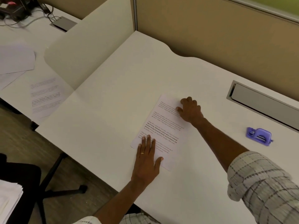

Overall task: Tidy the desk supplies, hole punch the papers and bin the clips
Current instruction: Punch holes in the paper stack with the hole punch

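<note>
A printed sheet of paper (163, 126) lies flat in the middle of the white desk (113, 94). My left hand (146, 159) rests flat on the sheet's near corner, fingers spread. My right hand (191, 110) sits on the sheet's far right edge with fingers curled down; whether it pinches the paper is unclear. A purple hole punch (258, 136) stands on the desk to the right, apart from both hands.
A grey cable hatch (265, 104) is set into the desk at right. Beige partitions (210, 29) close the back. More printed sheets (45, 96) and blank papers (14, 60) lie on the left desk. A black chair base (53, 183) and paper stack (8, 199) are lower left.
</note>
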Available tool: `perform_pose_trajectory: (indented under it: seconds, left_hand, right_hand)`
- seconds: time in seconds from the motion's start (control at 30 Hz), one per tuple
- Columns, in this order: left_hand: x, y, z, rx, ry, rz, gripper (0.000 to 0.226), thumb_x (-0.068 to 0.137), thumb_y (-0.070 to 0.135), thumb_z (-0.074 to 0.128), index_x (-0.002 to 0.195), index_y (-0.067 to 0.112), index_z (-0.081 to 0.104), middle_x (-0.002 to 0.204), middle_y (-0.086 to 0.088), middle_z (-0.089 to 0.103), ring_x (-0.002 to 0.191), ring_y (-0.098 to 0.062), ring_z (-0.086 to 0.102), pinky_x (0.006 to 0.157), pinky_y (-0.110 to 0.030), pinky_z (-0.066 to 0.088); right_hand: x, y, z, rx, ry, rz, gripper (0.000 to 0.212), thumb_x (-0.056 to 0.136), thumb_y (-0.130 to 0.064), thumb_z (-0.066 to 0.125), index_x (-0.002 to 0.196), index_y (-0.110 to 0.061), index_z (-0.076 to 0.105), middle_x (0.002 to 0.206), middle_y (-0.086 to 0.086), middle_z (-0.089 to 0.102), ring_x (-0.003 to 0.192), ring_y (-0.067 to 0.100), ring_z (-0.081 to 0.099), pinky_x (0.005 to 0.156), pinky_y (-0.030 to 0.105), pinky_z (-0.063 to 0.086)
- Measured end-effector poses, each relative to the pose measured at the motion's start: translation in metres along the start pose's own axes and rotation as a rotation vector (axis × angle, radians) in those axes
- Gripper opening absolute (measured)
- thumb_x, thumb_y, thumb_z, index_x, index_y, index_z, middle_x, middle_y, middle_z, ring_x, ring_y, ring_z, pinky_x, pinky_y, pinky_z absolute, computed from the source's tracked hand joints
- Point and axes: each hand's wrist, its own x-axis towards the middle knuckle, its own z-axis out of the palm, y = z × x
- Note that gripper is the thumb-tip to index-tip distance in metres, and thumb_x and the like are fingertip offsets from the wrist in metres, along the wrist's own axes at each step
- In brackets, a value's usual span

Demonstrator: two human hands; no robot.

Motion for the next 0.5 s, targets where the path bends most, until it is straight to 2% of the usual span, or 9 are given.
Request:
perform_pose_trajectory:
  seconds: [0.07, 0.2, 0.33, 0.4, 0.5]
  left_hand:
    - [0.0, 0.0, 0.0, -0.002, -0.007, 0.0, 0.079, 0.107, 0.055, 0.027, 0.165, 0.017, -0.01, 0.172, -0.005, -0.026, 0.161, -0.022, -0.025, 0.133, -0.036, -0.012]
    - [-0.001, 0.001, 0.0, 0.003, -0.013, -0.012, 0.078, 0.108, 0.054, 0.027, 0.165, 0.017, -0.011, 0.172, -0.006, -0.026, 0.16, -0.021, -0.027, 0.133, -0.036, -0.012]
    - [-0.001, 0.001, -0.001, -0.003, -0.016, -0.015, 0.078, 0.108, 0.054, 0.028, 0.164, 0.017, -0.011, 0.172, -0.005, -0.026, 0.161, -0.021, -0.026, 0.133, -0.035, -0.013]
    - [0.0, 0.001, -0.002, -0.008, -0.015, -0.015, 0.079, 0.107, 0.055, 0.028, 0.164, 0.018, -0.012, 0.172, -0.006, -0.026, 0.161, -0.022, -0.025, 0.132, -0.035, -0.014]
    - [0.0, 0.002, -0.002, -0.015, -0.015, -0.015, 0.079, 0.107, 0.055, 0.028, 0.163, 0.019, -0.014, 0.172, -0.005, -0.027, 0.161, -0.021, -0.026, 0.131, -0.033, -0.016]
  right_hand:
    - [0.012, 0.002, -0.007, 0.044, -0.059, 0.027, 0.05, 0.094, -0.043, 0.063, 0.133, -0.014, 0.049, 0.135, 0.01, 0.049, 0.124, 0.034, 0.05, 0.103, 0.049, 0.04]
    - [0.031, 0.01, -0.021, 0.17, -0.211, 0.015, 0.053, 0.083, -0.032, 0.078, 0.128, -0.017, 0.054, 0.132, 0.008, 0.056, 0.122, 0.029, 0.055, 0.106, 0.047, 0.041]
    - [0.039, 0.013, -0.025, 0.225, -0.244, 0.028, 0.056, 0.079, -0.03, 0.083, 0.128, -0.014, 0.06, 0.13, 0.012, 0.058, 0.123, 0.03, 0.055, 0.106, 0.048, 0.046]
    - [0.038, 0.014, -0.025, 0.295, -0.23, 0.037, 0.054, 0.078, -0.028, 0.085, 0.124, -0.012, 0.061, 0.125, 0.012, 0.057, 0.118, 0.03, 0.054, 0.101, 0.044, 0.048]
    - [0.037, 0.016, -0.023, 0.433, -0.185, 0.044, 0.043, 0.079, -0.021, 0.084, 0.113, -0.008, 0.061, 0.106, 0.005, 0.058, 0.099, 0.023, 0.052, 0.078, 0.032, 0.043]
